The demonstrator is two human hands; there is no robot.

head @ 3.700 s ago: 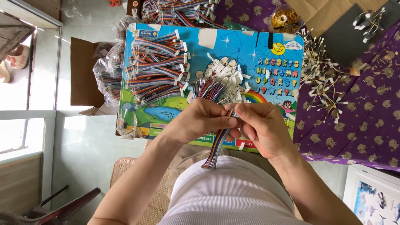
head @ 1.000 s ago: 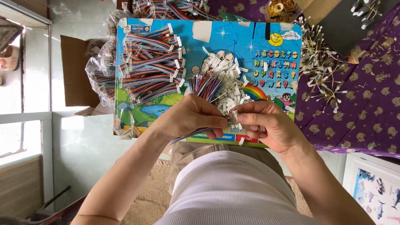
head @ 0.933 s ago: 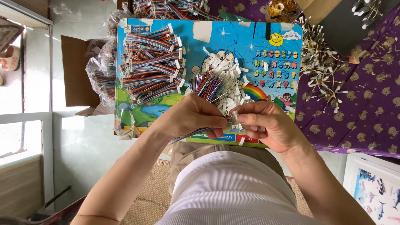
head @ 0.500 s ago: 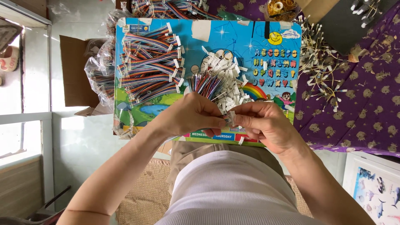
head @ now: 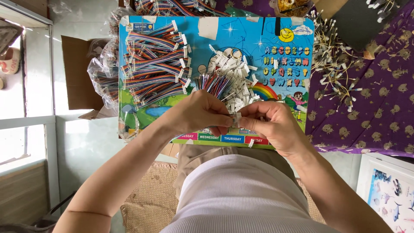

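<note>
Since earlier, ribbon cable tail gone from below our hands; left hand (head: 202, 114) and right hand (head: 269, 125) pinch white connector (head: 235, 121) between them, wire bundle (head: 213, 84) fanning far-left.

A colourful cartoon board (head: 172, 113) lies centre — an open brown carton (head: 79, 71) and clear plastic bags (head: 102, 77) at its left edge.

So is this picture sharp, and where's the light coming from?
Head view: daylight floods in from the window on the left, washing out the pale floor; the cables and board are crisp and evenly lit; both hands are sharp; edges bend slightly, like a wide lens.
</note>
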